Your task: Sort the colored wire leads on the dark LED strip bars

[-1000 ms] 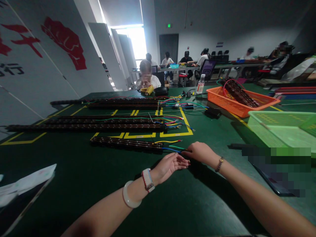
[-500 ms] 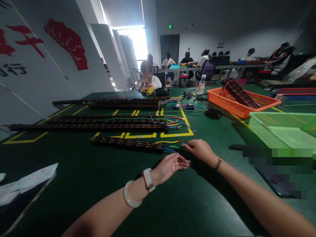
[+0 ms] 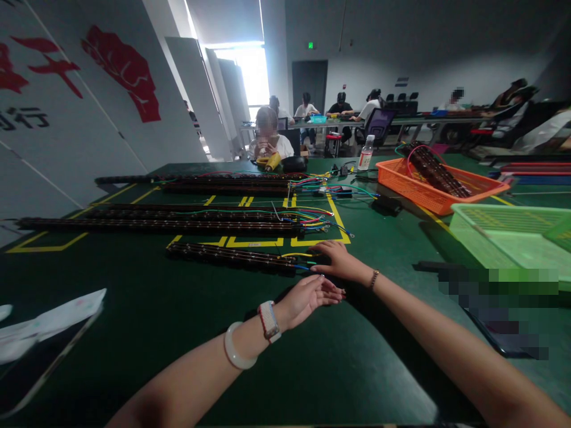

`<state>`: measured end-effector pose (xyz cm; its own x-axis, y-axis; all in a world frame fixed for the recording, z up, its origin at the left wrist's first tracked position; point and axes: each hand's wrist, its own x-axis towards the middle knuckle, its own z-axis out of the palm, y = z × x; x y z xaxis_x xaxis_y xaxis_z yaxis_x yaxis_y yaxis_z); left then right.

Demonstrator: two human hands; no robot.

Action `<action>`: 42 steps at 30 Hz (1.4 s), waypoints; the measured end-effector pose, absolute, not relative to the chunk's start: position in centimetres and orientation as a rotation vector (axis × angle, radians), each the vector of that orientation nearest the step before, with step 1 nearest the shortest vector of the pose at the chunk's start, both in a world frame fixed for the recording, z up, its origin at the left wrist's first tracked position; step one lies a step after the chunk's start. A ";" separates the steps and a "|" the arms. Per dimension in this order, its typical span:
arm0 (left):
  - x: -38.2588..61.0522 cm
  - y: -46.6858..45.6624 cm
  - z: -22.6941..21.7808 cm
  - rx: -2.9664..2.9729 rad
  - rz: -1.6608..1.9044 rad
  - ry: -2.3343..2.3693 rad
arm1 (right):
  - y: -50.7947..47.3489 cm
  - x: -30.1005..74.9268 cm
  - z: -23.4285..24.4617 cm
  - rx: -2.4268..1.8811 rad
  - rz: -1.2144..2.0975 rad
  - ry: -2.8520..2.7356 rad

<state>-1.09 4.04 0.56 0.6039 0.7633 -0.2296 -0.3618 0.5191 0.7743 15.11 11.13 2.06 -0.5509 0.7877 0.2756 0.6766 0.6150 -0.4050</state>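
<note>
A short dark strip (image 3: 232,258) lies on the green table (image 3: 134,321) in front of me, with yellow, green and blue wires (image 3: 300,261) sticking out of its right end. My right hand (image 3: 338,261) reaches over those wire ends, fingers curled on them; what it pinches is hidden. My left hand (image 3: 309,299) lies just nearer, palm up, fingers stretched out and holding nothing. It wears a watch and a pale bangle.
Longer dark strips (image 3: 160,224) with coloured wires lie behind, inside yellow floor-tape marks. An orange basket (image 3: 439,184) holding strips and a green basket (image 3: 504,235) stand at right. White paper (image 3: 49,324) lies at left. Other people sit at far tables.
My right hand has moved forward and left from the blue wire's tip onto the wire ends by the strip. My left hand has stayed in place.
</note>
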 end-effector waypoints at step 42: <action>-0.5 4.7 0.4 0.242 0.980 0.570 | 4.0 11.4 3.3 -1.217 -0.473 -2.745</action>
